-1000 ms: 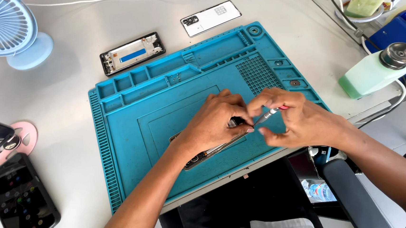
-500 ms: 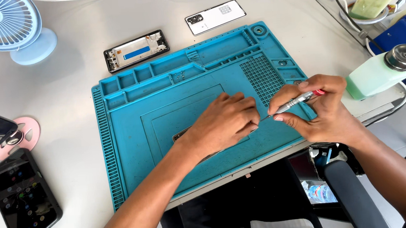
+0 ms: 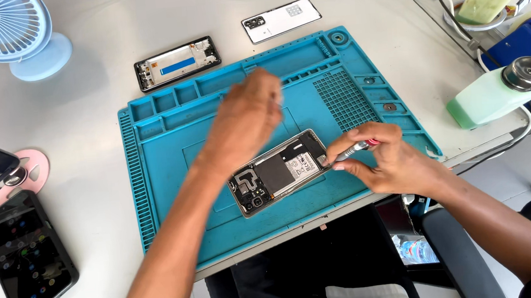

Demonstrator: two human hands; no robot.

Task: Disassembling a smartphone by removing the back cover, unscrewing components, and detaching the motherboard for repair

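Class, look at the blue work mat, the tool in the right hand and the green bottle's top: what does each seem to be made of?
Mat: probably silicone or rubber; matte, with moulded trays and ribs.
Tool in the right hand: shaft looks like metal, grey with a sheen; its red end may be plastic.
Bottle: translucent green plastic; its top looks like polished metal, shiny with highlights.
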